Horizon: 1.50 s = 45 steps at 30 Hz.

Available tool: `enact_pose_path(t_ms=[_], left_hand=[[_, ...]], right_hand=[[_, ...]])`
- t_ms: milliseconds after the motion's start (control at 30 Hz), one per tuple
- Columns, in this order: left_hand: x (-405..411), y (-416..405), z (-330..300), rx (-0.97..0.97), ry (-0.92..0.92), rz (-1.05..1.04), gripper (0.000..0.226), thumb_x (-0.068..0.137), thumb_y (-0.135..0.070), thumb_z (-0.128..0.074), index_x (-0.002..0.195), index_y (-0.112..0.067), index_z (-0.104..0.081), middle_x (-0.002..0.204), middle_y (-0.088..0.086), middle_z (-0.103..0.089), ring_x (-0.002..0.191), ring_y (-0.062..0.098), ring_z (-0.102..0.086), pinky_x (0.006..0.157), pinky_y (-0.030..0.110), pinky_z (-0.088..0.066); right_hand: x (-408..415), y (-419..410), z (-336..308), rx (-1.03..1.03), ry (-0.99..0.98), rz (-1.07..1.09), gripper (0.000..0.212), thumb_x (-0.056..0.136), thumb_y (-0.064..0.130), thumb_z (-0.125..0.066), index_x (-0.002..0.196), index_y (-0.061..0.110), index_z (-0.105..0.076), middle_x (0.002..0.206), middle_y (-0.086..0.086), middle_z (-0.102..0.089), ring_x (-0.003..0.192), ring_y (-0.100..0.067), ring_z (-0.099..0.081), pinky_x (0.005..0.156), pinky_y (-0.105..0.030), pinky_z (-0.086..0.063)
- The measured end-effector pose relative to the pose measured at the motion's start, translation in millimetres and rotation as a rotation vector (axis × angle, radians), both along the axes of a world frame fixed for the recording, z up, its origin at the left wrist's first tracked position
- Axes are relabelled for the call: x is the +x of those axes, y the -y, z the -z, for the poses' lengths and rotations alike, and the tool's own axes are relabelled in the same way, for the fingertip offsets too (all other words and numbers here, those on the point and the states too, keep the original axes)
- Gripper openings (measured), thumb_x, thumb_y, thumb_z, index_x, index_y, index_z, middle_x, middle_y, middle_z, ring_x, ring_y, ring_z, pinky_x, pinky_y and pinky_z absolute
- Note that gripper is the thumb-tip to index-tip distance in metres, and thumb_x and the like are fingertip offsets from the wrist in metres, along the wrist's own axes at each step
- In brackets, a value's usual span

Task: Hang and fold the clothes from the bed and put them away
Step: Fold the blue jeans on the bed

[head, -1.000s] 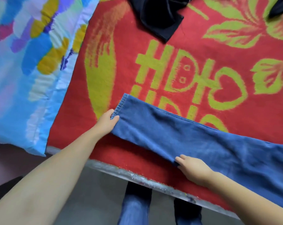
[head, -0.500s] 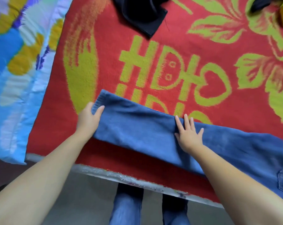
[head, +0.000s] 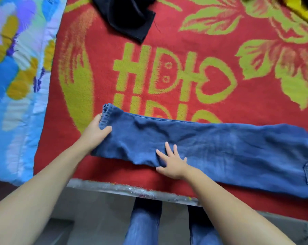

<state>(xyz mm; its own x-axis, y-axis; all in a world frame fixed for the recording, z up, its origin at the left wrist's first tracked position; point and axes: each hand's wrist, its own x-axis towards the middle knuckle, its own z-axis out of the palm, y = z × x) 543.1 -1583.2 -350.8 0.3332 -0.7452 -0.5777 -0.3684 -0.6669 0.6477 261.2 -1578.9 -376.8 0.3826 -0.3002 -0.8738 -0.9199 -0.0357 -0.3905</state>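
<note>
Left hand [head: 94,133] grips the hem of jeans [head: 211,147] stretching rightward across the bed [head: 167,175]; right hand [head: 172,165] presses flat mid-leg.

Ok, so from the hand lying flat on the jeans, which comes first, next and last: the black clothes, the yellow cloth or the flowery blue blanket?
From the right hand, flat on the jeans:
1. Black clothes, at the top, left of middle.
2. Flowery blue blanket, along the left side.
3. Yellow cloth, in the top right corner.
The first two are fairly close to call.

red blanket [head: 167,32], blue floral quilt [head: 17,85]
</note>
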Motion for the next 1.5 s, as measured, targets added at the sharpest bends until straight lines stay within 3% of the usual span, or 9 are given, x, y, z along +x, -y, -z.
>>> enact_pose_path(t_ms=[133,233,400,633,767,867,1067,1300,1500], left_hand=[[-78,10,-48,0.019,-0.255,0.237,0.054,0.074,-0.018,-0.054,0.126,-0.028,-0.043,0.109,-0.008,-0.061,0.097,0.009,-0.055,0.078,0.009,-0.043],[-165,10,-51,-0.018,-0.268,0.461,0.084,0.073,-0.025,-0.054,0.151,-0.022,-0.02,0.134,-0.008,-0.051,0.118,0.003,-0.05,0.098,0.015,-0.038],[-269,-8,-25,-0.054,-0.168,0.631,0.08,0.092,-0.038,-0.058,0.153,-0.013,-0.011,0.128,0.002,-0.05,0.116,0.012,-0.048,0.104,0.03,-0.036],[-247,-26,56,-0.139,0.594,0.791,0.07,0.094,-0.051,-0.047,0.152,-0.026,-0.017,0.156,0.003,0.012,0.144,0.027,0.014,0.113,0.059,-0.003],[-250,-28,78,-0.124,0.677,0.922,0.074,0.089,-0.054,-0.053,0.15,-0.023,-0.024,0.157,0.008,0.005,0.144,0.029,0.009,0.111,0.065,-0.008],[-247,-26,72,-0.244,0.663,0.766,0.082,0.081,-0.041,-0.071,0.148,-0.014,-0.033,0.157,0.016,-0.018,0.145,0.031,-0.014,0.109,0.064,-0.017],[-224,-1,42,0.175,-0.086,-0.218,0.058,0.087,-0.011,-0.067,0.137,-0.002,-0.04,0.128,0.019,-0.056,0.11,0.024,-0.057,0.087,0.029,-0.042],[-317,31,-76,-0.17,-0.141,0.204,0.055,0.078,-0.023,-0.067,0.128,-0.029,-0.047,0.111,-0.008,-0.058,0.099,0.006,-0.056,0.078,0.01,-0.039],[-420,24,-76,-0.263,-0.28,0.633,0.05,0.093,-0.02,-0.058,0.14,-0.018,-0.041,0.137,0.0,-0.045,0.131,0.011,-0.04,0.114,0.036,-0.026]], right_hand=[[-13,58,-52,0.487,0.371,0.886,0.059,0.088,0.061,-0.047,0.141,0.038,-0.036,0.138,0.003,-0.051,0.129,-0.024,-0.048,0.095,-0.044,-0.046],[-45,79,-77,0.403,0.522,0.889,0.033,0.084,0.054,-0.06,0.109,0.032,-0.056,0.102,0.005,-0.07,0.096,-0.018,-0.069,0.068,-0.034,-0.057],[-135,85,-63,-0.414,0.004,0.629,0.006,0.092,0.019,-0.052,0.087,0.018,-0.048,0.09,-0.003,-0.061,0.088,-0.024,-0.055,0.063,-0.03,-0.03],[-196,59,-4,-0.529,-0.089,0.841,0.06,0.095,0.013,-0.051,0.148,0.01,-0.025,0.129,-0.014,-0.05,0.121,-0.033,-0.05,0.09,-0.035,-0.039],[-168,31,10,-0.893,-0.046,0.232,0.07,0.087,0.024,-0.055,0.149,0.008,-0.028,0.155,-0.022,-0.024,0.144,-0.039,-0.022,0.113,-0.055,-0.021],[-157,11,21,-0.645,-0.081,-0.015,0.078,0.095,0.043,-0.044,0.154,0.016,-0.001,0.16,-0.008,0.01,0.149,-0.027,0.004,0.115,-0.059,-0.006],[-159,39,0,-0.236,-0.078,0.124,0.074,0.098,0.047,-0.039,0.154,0.02,0.001,0.16,-0.004,0.017,0.148,-0.02,0.011,0.11,-0.067,0.0],[-190,78,-91,0.253,0.491,1.038,0.055,0.091,0.057,-0.05,0.137,0.028,-0.046,0.135,0.006,-0.055,0.119,-0.014,-0.055,0.087,-0.035,-0.054],[-310,85,-112,-0.399,0.22,0.987,0.01,0.087,0.017,-0.054,0.096,0.021,-0.054,0.088,0.011,-0.06,0.088,-0.012,-0.057,0.069,-0.025,-0.041]])
